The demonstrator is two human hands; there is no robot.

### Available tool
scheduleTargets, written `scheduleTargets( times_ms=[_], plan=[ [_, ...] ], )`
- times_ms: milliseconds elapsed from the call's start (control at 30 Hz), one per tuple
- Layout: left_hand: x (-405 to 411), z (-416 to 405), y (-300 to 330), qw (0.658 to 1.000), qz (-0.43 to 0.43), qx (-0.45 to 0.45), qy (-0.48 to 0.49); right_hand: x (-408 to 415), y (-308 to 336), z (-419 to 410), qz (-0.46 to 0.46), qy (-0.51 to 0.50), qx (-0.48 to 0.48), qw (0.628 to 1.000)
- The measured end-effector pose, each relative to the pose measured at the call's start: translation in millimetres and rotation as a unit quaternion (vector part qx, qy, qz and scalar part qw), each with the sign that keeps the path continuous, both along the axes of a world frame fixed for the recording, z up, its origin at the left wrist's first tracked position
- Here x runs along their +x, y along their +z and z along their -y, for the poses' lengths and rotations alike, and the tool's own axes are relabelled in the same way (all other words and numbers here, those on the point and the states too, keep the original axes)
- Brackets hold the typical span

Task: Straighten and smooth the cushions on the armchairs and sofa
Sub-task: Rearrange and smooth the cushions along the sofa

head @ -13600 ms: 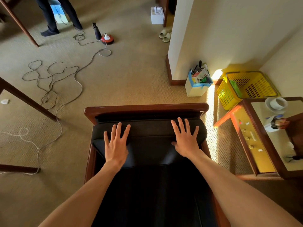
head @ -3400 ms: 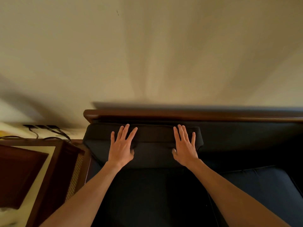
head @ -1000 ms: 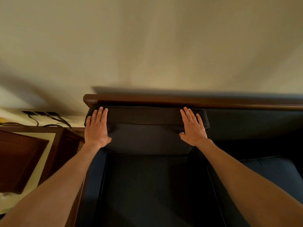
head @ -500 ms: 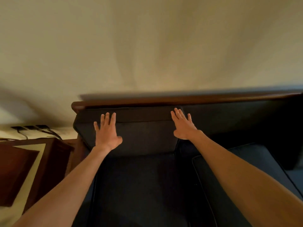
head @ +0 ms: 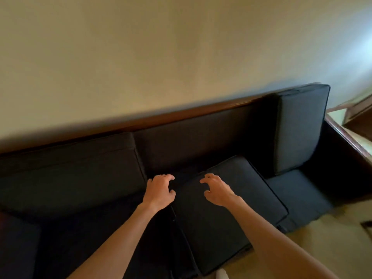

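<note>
A dark sofa [head: 193, 141] with a wooden top rail stands against the wall. Its left back cushion [head: 68, 170] sits upright in place, and the right back cushion [head: 300, 127] stands upright at the far end. Between them a loose dark cushion [head: 237, 200] lies flat and skewed on the seat, its near corner sticking out past the front edge. My left hand [head: 160, 191] curls around that cushion's far left corner, thumb and fingers pinching it. My right hand [head: 218, 190] rests clawed on its top near the far edge, holding nothing.
A plain beige wall rises behind the sofa. A wooden side table [head: 354, 125] stands past the sofa's right end. Beige carpet [head: 326, 244] shows at the lower right, in front of the seat.
The view has swung right along the sofa. Both hands have left the left back cushion, where they lay flat, and now sit with bent fingers on the loose middle cushion.
</note>
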State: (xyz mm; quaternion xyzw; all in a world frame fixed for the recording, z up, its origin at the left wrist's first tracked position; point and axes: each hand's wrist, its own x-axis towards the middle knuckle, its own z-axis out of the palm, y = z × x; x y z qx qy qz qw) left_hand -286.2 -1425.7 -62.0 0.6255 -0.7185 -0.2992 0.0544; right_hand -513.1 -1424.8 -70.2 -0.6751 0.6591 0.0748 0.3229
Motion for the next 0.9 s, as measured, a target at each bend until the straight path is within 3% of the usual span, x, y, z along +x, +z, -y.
scheduleTargets(
  times_ms=[200, 300, 367, 467, 567, 633, 800, 900],
  plan=[
    [-153, -32, -55, 0.999, 0.003, 0.013, -0.034, -164, -76, -52, -0.001, -0.078, 0.031, 0.996],
    [-221, -65, -95, 0.998, 0.016, 0.034, -0.059, -219, -120, -93, 0.021, -0.19, 0.035, 0.981],
    [-254, -88, -120, 0.995, 0.038, 0.047, -0.073, -239, -147, -118, 0.058, -0.347, 0.015, 0.936],
    [-286, -121, -156, 0.988, 0.088, 0.058, -0.11, -253, -181, -142, 0.132, -0.562, 0.024, 0.816],
    [-301, -145, -189, 0.975, 0.143, 0.076, -0.154, -256, -211, -148, 0.248, -0.683, 0.114, 0.678],
    [-302, -155, -203, 0.966, 0.169, 0.086, -0.175, -254, -222, -147, 0.326, -0.704, 0.158, 0.611],
    [-296, -164, -228, 0.961, 0.18, 0.073, -0.195, -253, -251, -137, 0.378, -0.724, 0.162, 0.554],
    [-291, -169, -227, 0.964, 0.168, 0.069, -0.193, -256, -246, -135, 0.379, -0.718, 0.186, 0.554]
  ],
)
